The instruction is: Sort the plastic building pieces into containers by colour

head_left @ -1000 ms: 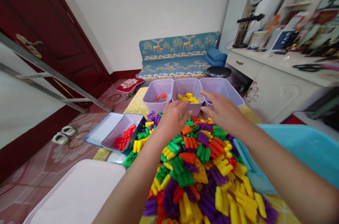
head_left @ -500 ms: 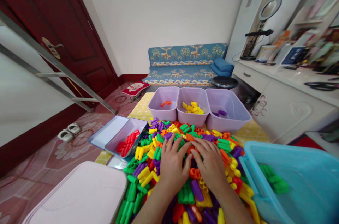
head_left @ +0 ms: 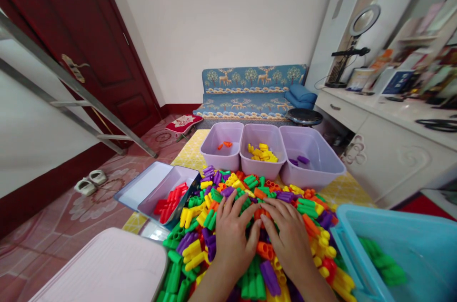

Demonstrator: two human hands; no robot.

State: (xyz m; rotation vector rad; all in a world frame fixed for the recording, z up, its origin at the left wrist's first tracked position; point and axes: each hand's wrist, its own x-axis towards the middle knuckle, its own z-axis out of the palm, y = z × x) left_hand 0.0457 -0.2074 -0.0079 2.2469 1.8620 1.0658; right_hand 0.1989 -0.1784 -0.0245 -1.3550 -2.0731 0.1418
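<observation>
A big heap of plastic tube-shaped building blocks point(head_left: 270, 277) in green, yellow, purple, orange and red covers the table. My left hand point(head_left: 233, 228) rests on the middle of the heap, fingers spread forward. Beside it my right hand point(head_left: 288, 231) lies on the blocks too, its fingers stretched toward the left hand. Red and orange blocks show between the fingertips; neither hand is closed around one. Behind the heap, three lilac bins hold a few orange blocks in the left bin point(head_left: 220, 162), several yellow in the middle bin point(head_left: 263, 168) and purple in the right bin point(head_left: 316, 176).
A rectangular box point(head_left: 150, 207) with red blocks stands at the left. In front of it is a pale pink lid point(head_left: 107, 264). A blue tub point(head_left: 428, 240) with green blocks takes up the right side. Beyond are a patterned sofa point(head_left: 250, 102), a ladder point(head_left: 82, 95) and a white dresser point(head_left: 396, 145).
The view has tilted slightly upward, so everything sits a little lower in the picture. Both hands stay at nearly the same spot on the heap.
</observation>
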